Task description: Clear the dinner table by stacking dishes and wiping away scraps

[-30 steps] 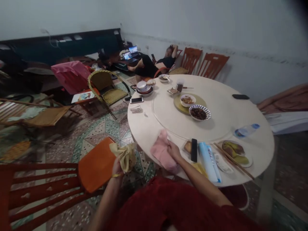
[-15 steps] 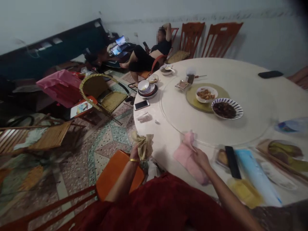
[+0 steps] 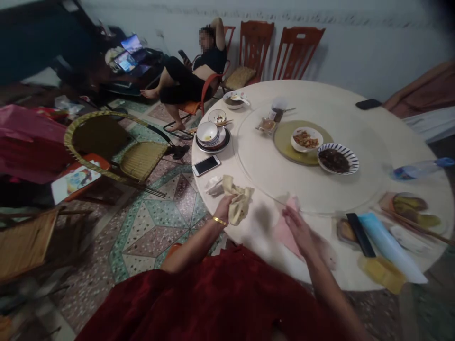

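Note:
My left hand (image 3: pixel 223 208), with a gold bracelet at the wrist, is closed around a crumpled beige cloth (image 3: pixel 240 203) just above the table's left front edge. Beside that cloth lies a crumpled clear wrapper (image 3: pixel 212 186), with a white smartphone (image 3: pixel 206 166) behind it. My right hand (image 3: pixel 298 229) rests on a pink cloth (image 3: pixel 287 239) spread on the table. Its fingers look stretched out over the cloth, slightly blurred, and the hand and forearm hide part of the pink fabric.
The round table (image 3: pixel 256 163) carries stacked bowls (image 3: pixel 208 132), a striped bowl of dark food (image 3: pixel 334 159), and a white bowl of food (image 3: pixel 306 139). At right lie a blue packet (image 3: pixel 386 244), a yellow packet (image 3: pixel 384 272) and a bottle (image 3: pixel 415 169). A person (image 3: pixel 202 71) sits behind.
My left hand has brought the beige cloth from beside the table to over its edge. My right hand's fingers have straightened over the pink cloth. The view has swung right.

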A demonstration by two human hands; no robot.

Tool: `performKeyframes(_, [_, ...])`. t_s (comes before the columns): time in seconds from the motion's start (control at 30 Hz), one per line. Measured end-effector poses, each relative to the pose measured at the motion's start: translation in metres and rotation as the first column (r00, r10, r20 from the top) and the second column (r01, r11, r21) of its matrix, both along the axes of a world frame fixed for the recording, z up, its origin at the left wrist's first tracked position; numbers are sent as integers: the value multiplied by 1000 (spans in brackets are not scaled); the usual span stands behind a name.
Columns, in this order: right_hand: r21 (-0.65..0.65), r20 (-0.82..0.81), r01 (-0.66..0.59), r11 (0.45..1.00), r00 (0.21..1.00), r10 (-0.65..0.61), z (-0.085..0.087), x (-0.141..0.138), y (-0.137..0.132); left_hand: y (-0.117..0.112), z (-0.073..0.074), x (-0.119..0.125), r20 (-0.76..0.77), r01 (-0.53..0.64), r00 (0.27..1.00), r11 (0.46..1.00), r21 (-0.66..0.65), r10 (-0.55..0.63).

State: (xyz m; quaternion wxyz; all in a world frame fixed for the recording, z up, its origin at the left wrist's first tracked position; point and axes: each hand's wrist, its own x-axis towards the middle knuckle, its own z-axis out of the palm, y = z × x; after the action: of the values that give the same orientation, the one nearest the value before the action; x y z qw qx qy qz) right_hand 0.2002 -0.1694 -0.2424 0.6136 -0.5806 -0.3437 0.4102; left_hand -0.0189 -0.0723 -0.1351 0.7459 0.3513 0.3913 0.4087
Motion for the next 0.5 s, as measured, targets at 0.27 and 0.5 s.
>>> performKeyframes(0.27, [247,-566,-181,952,771,293,78,-111,79,36,31,-2,-92,101,991,993,61,-96])
performKeyframes(0.5, [155,-648,43,987,758,69,118,-211,168,117,50,-79,-552,449,833,636,627,-44])
